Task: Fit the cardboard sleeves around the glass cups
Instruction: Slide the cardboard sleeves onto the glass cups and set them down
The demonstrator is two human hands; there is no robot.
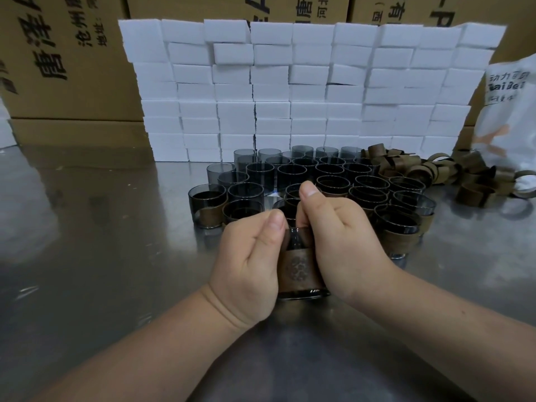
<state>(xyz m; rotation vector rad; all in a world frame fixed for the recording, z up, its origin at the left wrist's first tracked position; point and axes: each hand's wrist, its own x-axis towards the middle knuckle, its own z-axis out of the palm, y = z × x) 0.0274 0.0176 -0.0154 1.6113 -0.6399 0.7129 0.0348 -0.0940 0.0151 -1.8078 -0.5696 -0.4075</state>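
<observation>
Nearest, two bare forearms over the steel table. Between the left hand and the right hand, gripped from both sides by curled fingers and thumbs: a dark glass cup, upright. Around its lower half, a brown cardboard sleeve, stamped face toward the camera, flanked by both palms. Just behind, a cluster of cups, several sleeved; to its right, loose sleeves.

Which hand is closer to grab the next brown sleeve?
Probably the right hand: the pile of loose sleeves lies on its side. The left hand would need to cross over the cups. Both grip the sleeved cup.
</observation>
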